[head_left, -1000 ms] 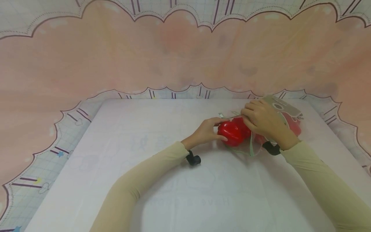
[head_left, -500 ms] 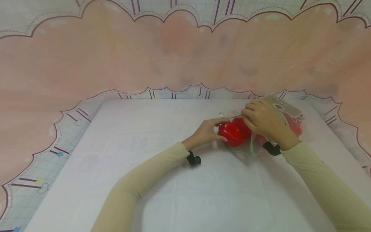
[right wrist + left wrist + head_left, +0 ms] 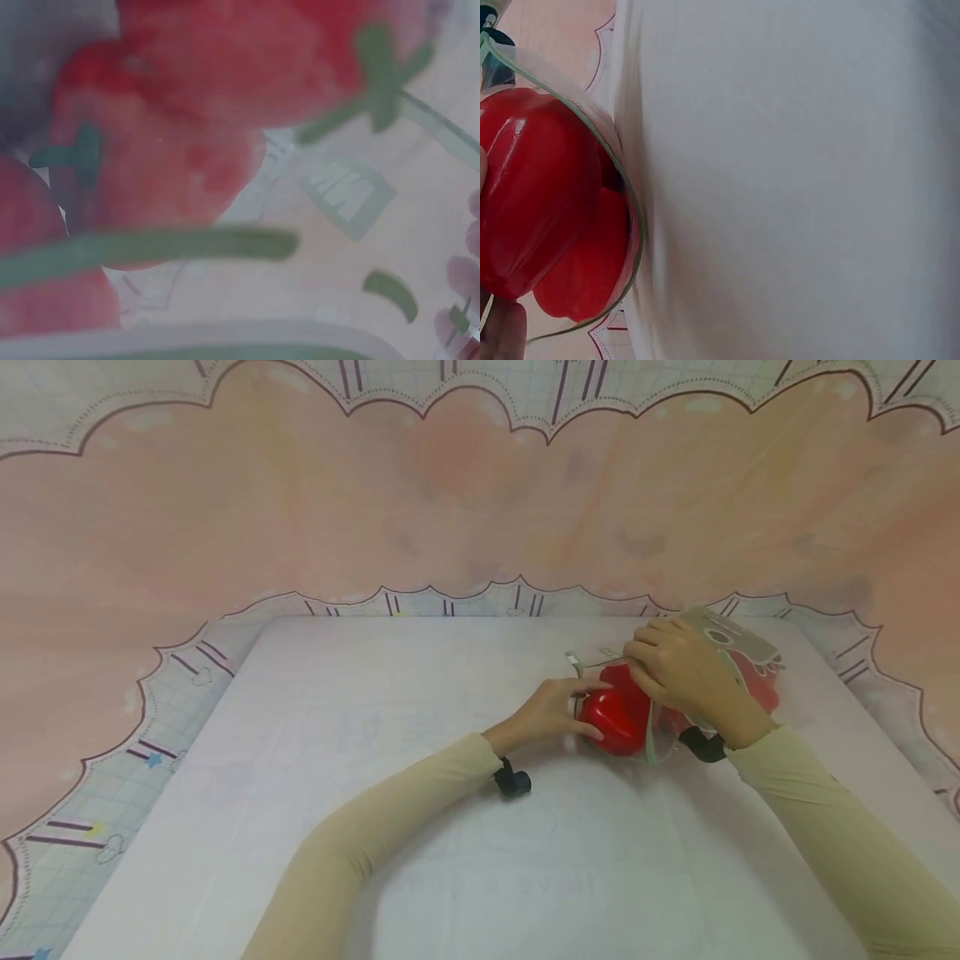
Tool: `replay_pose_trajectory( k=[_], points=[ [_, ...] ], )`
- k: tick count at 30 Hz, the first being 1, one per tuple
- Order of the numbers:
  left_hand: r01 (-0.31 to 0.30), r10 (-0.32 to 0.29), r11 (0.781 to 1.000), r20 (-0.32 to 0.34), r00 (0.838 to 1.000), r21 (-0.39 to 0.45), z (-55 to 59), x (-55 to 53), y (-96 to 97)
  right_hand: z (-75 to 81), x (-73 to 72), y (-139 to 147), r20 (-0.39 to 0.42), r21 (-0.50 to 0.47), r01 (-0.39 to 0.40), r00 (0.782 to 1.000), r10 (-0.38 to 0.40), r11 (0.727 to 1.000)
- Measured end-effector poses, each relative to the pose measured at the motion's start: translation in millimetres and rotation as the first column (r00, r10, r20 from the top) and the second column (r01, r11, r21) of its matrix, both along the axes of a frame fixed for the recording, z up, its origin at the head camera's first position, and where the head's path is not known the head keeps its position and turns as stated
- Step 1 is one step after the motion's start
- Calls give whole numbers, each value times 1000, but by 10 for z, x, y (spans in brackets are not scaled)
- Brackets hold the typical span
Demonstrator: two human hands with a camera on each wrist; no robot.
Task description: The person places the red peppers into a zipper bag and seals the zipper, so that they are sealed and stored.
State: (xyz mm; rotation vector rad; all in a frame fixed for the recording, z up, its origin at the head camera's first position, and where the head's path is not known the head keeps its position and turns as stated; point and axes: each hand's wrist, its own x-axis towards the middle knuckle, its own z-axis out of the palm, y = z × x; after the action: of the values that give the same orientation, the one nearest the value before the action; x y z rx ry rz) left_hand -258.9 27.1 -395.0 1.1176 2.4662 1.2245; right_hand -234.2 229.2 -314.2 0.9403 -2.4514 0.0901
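In the head view my left hand (image 3: 549, 713) grips a glossy red bell pepper (image 3: 617, 725) between thumb and fingers, at the mouth of a clear plastic bag (image 3: 731, 635) with a green-edged rim. Another red pepper (image 3: 626, 682) shows just behind it. My right hand (image 3: 681, 670) holds the bag's upper edge, fingers bent over it. Up close in the left wrist view, the gripped pepper (image 3: 540, 187) overlaps a second pepper (image 3: 589, 259) inside the green rim (image 3: 639, 225). Through the printed film, the right wrist view shows several peppers (image 3: 172, 172) in the bag.
A white cloth (image 3: 420, 827) covers the table. Behind it hangs a pink patterned curtain (image 3: 450, 510) with scalloped edging. Black wrist cameras sit under the left wrist (image 3: 513, 779) and the right wrist (image 3: 702, 743).
My left hand has moved right and slightly nearer with the bell pepper, bringing it further into the bag's mouth. My right hand stays in place on the bag.
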Motion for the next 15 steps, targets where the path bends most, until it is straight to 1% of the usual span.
replay_pose_trajectory(
  k=[3, 7, 15],
  points=[
    [21, -21, 1000, -2, 1000, -1, -22, 5, 22, 0, 2, 1, -3, 4, -1, 1000, 1, 1000],
    [38, -38, 999, -8, 999, -35, -44, 10, 40, -1, 0, 6, 4, 8, 10, 1000, -10, 1000],
    [89, -103, 984, -81, 991, -151, -20, 11, 58, 6, 2, 8, 1, 2, 4, 1000, -4, 1000]
  ],
)
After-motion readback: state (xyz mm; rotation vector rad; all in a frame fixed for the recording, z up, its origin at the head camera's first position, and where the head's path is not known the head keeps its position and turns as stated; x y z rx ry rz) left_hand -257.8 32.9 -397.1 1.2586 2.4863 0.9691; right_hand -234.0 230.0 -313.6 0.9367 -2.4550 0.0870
